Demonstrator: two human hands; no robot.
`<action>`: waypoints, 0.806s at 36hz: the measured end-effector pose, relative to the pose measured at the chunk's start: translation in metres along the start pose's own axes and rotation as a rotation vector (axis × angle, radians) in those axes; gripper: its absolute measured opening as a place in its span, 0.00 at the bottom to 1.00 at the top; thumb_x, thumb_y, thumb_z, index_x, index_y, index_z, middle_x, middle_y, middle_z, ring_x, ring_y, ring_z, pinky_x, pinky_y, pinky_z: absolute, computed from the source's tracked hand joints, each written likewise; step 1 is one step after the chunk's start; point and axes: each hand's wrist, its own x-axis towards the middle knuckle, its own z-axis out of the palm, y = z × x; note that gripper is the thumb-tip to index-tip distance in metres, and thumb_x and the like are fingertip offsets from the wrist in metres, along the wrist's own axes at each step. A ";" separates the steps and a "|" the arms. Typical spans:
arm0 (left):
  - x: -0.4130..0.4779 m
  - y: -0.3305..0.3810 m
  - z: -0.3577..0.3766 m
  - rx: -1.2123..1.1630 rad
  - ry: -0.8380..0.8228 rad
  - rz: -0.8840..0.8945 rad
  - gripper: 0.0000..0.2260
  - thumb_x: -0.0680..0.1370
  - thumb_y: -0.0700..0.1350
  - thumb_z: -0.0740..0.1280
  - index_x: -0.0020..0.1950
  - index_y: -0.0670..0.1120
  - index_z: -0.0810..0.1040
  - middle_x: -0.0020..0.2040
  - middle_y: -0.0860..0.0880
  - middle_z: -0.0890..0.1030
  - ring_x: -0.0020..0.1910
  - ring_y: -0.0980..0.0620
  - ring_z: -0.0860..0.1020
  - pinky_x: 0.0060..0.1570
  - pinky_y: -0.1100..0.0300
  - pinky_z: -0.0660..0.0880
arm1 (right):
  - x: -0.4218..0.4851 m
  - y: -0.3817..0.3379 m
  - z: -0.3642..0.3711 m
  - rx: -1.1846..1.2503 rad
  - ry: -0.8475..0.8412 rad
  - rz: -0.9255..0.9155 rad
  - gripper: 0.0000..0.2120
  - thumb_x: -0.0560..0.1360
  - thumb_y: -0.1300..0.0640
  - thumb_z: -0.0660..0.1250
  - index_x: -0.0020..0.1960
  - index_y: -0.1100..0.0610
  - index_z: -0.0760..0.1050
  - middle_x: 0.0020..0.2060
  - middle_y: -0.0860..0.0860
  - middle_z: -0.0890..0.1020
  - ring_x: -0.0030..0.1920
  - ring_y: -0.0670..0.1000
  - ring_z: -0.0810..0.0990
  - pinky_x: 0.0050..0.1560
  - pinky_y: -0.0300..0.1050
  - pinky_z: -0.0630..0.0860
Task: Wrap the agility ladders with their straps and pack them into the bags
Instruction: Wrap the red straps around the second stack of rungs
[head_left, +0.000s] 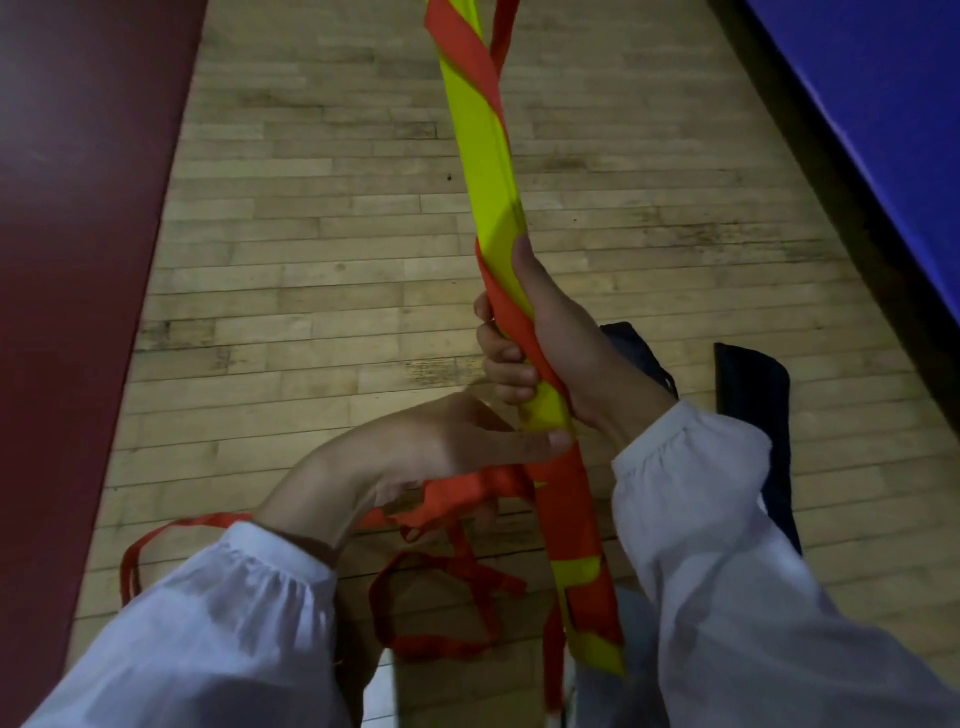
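Note:
A bundle of yellow ladder rungs (485, 156) stands nearly upright in the middle of the view, with an orange strap (470, 49) spiralling around it. My right hand (545, 343) grips the bundle at mid-height, fingers curled round it and thumb pointing up. My left hand (441, 447) is just below, its thumb pressed on the bundle where the strap crosses; its fingers are hidden behind. Loose orange strap loops (447, 561) hang beneath my left wrist. Two dark bags (753, 415) lie on the floor to the right.
Wooden gym floor (311, 260) lies below. A dark red mat (78, 260) runs along the left side. A blue padded mat (883, 104) with a dark edge runs along the right.

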 end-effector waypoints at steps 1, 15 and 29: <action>0.002 -0.001 0.001 -0.026 0.018 0.017 0.11 0.77 0.53 0.69 0.45 0.46 0.80 0.31 0.53 0.79 0.28 0.59 0.76 0.59 0.53 0.76 | 0.000 0.001 0.000 -0.018 0.020 -0.010 0.28 0.77 0.31 0.49 0.42 0.56 0.66 0.24 0.49 0.63 0.19 0.45 0.61 0.22 0.36 0.59; 0.009 -0.002 0.011 -0.146 0.202 0.068 0.08 0.72 0.51 0.73 0.37 0.48 0.80 0.24 0.60 0.78 0.24 0.65 0.75 0.23 0.74 0.69 | 0.011 0.011 -0.002 -0.190 0.066 -0.063 0.30 0.76 0.29 0.46 0.44 0.56 0.65 0.25 0.49 0.67 0.21 0.46 0.65 0.23 0.39 0.65; 0.000 -0.001 0.000 -0.289 -0.147 0.336 0.15 0.68 0.50 0.74 0.45 0.40 0.79 0.36 0.46 0.83 0.23 0.54 0.75 0.26 0.63 0.73 | -0.002 -0.005 -0.016 0.837 -0.515 0.173 0.15 0.75 0.54 0.68 0.52 0.66 0.73 0.43 0.62 0.81 0.40 0.59 0.84 0.42 0.52 0.83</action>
